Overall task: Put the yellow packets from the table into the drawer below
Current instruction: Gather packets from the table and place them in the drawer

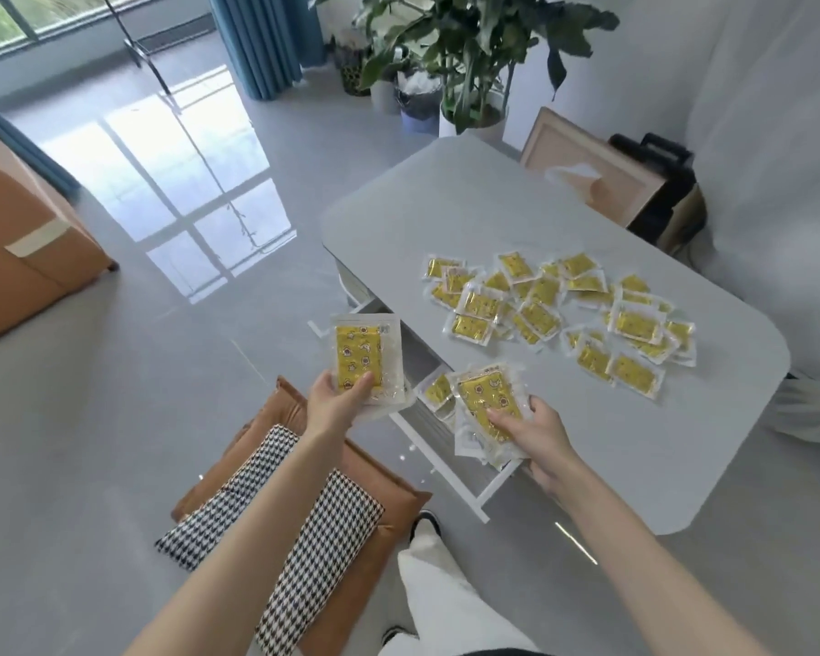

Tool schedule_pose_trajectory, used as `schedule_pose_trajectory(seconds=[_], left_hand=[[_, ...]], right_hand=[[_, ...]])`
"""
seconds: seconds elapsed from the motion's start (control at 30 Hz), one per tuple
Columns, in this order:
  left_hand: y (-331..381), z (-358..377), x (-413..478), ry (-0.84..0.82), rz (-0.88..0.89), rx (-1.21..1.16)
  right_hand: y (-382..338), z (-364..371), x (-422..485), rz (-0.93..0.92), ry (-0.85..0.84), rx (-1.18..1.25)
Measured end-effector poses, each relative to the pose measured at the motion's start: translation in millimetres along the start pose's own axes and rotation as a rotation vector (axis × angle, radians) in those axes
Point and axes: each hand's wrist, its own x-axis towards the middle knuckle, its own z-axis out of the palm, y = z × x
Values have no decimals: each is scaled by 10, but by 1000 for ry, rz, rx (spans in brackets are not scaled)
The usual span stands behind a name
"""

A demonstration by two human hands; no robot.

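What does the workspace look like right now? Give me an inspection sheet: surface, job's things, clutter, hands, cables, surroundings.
Surface: grey table, rounded corners; drawer pulled open below its near edge.
Job's things: many yellow packets scattered on the table; loose packet apparently lying in the drawer.
Clutter: houndstooth cushion on the floor beside the drawer.
Grippers: left hand holds a single packet; right hand grips a packet stack over the drawer.
Cables: nothing seen.
Surroundings: potted plants, orange sofa.
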Motion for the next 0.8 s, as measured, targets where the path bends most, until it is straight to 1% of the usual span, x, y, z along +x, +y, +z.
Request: schedule_pose_trajectory(seconds=[0.13,0.3,0.43,0.53,0.73,0.8], left_hand=[[309,94,375,11,-1,3],[729,137,708,27,28,-56],[1034,203,947,48,59,-71],[1200,272,1080,44,75,-80],[1315,406,1348,39,62,-49],[1325,436,1450,30,64,3]], right_hand=[[-274,139,349,-1,-13,-21],[-608,284,663,-13,-54,-35],[-849,364,903,13,-81,-18],[-842,361,1102,-1,-102,32],[-958,388,1225,31,-58,96],[-896,385,1339,37,-53,112]])
